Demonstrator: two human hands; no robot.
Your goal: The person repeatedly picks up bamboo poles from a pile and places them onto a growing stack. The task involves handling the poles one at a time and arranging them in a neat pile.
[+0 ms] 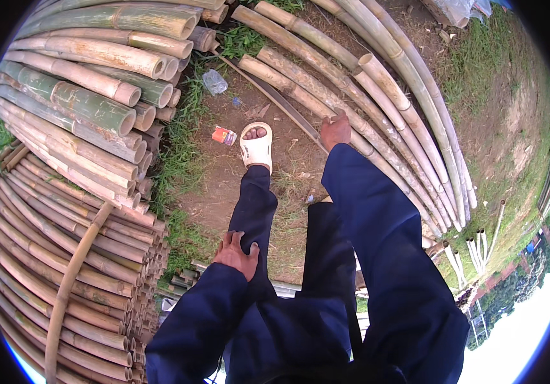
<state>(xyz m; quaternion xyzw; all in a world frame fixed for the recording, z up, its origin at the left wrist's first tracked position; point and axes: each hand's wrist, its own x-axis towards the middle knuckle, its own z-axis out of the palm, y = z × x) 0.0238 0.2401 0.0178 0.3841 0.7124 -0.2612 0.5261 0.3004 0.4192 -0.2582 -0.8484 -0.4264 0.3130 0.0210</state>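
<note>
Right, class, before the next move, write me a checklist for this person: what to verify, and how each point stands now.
1. Left hand free of poles: ok, it rests on the left trouser leg.
2. Right hand at the nearest loose bamboo pole: ok.
3. Right-hand grip firm: cannot tell, the fingers are partly hidden.
4. Ground clear beside the white shoe: not ok, a red packet lies there.
5. Right footing: cannot tell, mostly hidden.
</note>
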